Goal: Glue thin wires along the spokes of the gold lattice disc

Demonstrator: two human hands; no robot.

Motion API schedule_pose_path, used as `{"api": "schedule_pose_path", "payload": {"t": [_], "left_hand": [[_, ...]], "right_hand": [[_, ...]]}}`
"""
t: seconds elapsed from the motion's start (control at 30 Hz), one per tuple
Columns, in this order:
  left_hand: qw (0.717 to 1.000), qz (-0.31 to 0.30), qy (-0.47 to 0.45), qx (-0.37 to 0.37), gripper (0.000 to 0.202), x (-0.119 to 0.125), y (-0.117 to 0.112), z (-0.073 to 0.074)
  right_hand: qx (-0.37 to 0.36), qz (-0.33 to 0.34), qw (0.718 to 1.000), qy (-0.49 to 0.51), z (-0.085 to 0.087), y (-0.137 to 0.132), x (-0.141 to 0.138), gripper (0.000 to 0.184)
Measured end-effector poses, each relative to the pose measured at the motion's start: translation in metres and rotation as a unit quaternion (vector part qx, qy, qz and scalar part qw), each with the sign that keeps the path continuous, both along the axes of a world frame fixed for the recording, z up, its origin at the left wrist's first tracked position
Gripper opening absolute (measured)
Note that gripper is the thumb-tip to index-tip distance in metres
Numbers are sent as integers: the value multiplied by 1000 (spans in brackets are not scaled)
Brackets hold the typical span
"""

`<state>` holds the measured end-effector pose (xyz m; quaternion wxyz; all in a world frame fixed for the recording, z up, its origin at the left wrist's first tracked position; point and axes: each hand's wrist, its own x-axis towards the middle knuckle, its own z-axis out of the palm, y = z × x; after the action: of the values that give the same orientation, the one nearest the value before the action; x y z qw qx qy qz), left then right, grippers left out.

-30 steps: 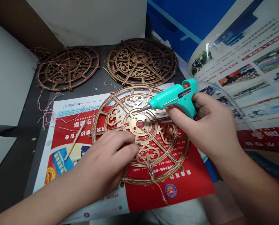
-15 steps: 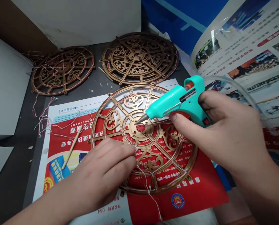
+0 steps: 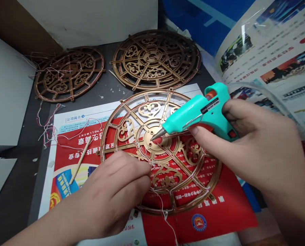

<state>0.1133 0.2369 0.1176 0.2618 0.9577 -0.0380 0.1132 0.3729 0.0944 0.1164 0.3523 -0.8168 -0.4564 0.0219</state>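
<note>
- Head view, my right hand (image 3: 254, 143): gripping a teal hot glue gun (image 3: 195, 116), its long axis slanting down-left, nozzle (image 3: 156, 136) pointing just over the hub of a gilt lattice wheel (image 3: 128, 131).
- My left hand (image 3: 111, 194): curling on the wheel's lower-left beside thin wires (image 3: 162, 212); any pinch, cannot tell.
- Wheel: lying flat on a red printed leaflet (image 3: 219, 205).
- Beyond: two darker lattice wheels (image 3: 154, 59) lying on the grey tabletop (image 3: 106, 80).
</note>
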Motion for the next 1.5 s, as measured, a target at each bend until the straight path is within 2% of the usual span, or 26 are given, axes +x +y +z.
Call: {"api": "schedule_pose_path", "payload": {"t": [0.23,0.47,0.77,0.97,1.5], "left_hand": [[999,-10,16,-40,41,0,4,2],[999,-23,30,-33,37,-1,10,5],[996,-38,50,-69,38,0,12,8],[995,-44,36,-79,37,1,14,5],[995,-62,39,-64,37,1,15,3]], "right_hand": [[-3,-9,999,-50,5,-9,0,33],[-28,59,994,-85,5,-15,-2,29],[-37,90,986,-139,5,-15,-2,26],[-24,118,979,-164,0,-16,-2,32],[3,94,979,-179,-13,-23,-11,34]]}}
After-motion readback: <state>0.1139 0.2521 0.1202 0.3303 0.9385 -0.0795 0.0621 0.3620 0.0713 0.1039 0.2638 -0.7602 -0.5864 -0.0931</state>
